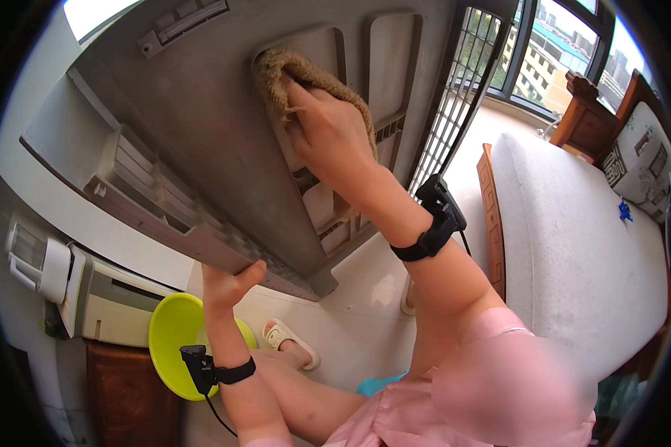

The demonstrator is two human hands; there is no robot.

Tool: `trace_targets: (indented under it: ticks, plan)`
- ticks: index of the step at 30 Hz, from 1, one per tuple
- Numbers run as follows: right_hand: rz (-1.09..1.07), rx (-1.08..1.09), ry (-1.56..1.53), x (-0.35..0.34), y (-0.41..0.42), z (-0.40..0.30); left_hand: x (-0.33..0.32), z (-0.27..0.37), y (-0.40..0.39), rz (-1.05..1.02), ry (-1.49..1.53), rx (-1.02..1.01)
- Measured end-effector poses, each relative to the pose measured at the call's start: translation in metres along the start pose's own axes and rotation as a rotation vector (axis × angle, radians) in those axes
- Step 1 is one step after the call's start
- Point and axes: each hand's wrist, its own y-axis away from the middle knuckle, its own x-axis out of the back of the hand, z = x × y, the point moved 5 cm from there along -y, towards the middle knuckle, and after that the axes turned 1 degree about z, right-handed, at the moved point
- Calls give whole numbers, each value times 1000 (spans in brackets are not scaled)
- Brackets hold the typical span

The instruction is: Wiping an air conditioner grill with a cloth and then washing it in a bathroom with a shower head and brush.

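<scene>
A large grey plastic panel (212,128) with recessed sections, perhaps an appliance cover, stands tilted before me. My right hand (327,128) grips a brown terry cloth (291,67) and presses it against one of the recesses in the panel's upper middle. My left hand (229,282) holds the panel's lower edge, thumb on the near side and fingers partly hidden behind it. Both forearms wear black straps with small devices.
A yellow-green basin (170,346) sits at the lower left, beside a beige appliance (128,302) on a brown wooden cabinet (131,391). A cushioned wooden seat (581,251) stands at right. A barred metal frame (453,100) rises behind the panel, near the windows.
</scene>
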Motion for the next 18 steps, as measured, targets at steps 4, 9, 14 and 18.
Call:
trace_targets:
  ticks: [4, 9, 14, 18]
  plan:
    - [-36, -67, 195, 6, -4, 17, -5, 5, -3, -2, 24, 27]
    - [115, -246, 76, 12, -11, 38, -7, 6, -4, 78, -50, -61]
    - [54, 98, 111, -2, -7, 0, 3, 2, -3, 40, -28, 20]
    - [85, -28, 177, 11, -6, 19, -6, 11, -4, 65, 10, -33]
